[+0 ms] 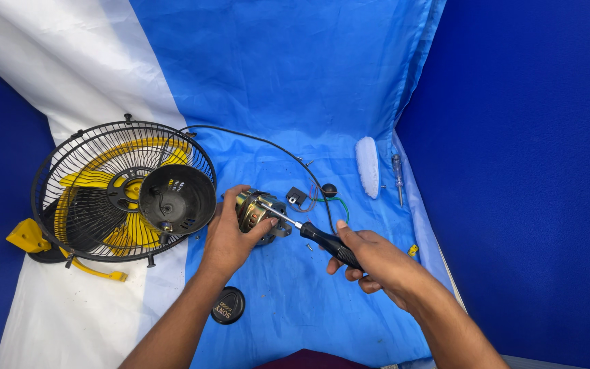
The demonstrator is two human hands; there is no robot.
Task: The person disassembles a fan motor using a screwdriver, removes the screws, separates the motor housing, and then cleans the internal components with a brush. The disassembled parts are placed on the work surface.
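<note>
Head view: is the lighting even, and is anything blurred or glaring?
Head view: even, soft light with faint shadows; sharp on the left hand gripping the brass-coloured fan motor and the right hand holding the black-handled screwdriver; no glare.

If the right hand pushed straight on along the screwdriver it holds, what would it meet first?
The right hand points its screwdriver up-left, and the tip already looks to be at the motor that the left hand steadies. So the motor comes first, though depth at the tip is unclear.
</note>
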